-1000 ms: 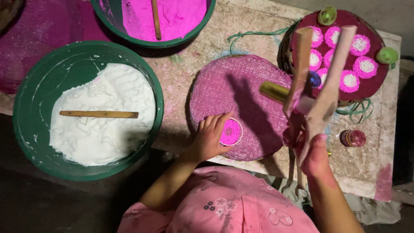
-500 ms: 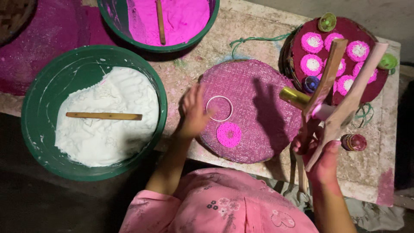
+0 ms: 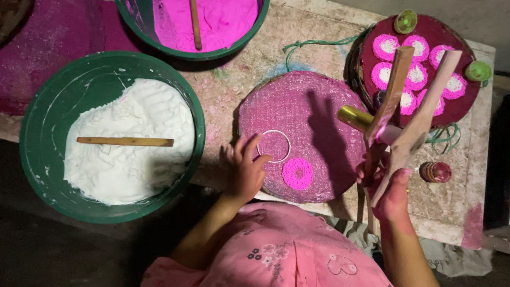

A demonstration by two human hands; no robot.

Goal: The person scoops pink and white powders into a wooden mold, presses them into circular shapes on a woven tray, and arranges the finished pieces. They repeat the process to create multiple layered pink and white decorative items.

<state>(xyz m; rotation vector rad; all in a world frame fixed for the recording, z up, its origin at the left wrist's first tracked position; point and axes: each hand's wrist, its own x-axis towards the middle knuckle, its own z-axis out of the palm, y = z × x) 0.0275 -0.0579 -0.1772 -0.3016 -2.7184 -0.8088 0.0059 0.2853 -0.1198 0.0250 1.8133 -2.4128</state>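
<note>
Ring: thin white hoop, flat on the woven pink mat, centre-left.
Left hand: fingers spread, fingertips touching the ring's 8 o'clock edge.
Pink disc: grainy, holed, at the ring's 5 o'clock.
Right hand: clamped on wooden sticks.
Basin: round, green, white powder, 9 o'clock.

Light falls from above onto the middle of the surface, bright there and sinking to near black toward the lower left corner and right edge. The right hand and its wooden sticks throw a hard shadow leftward across the pink mat. Focus is sharp; the white powder nearly glares.
</note>
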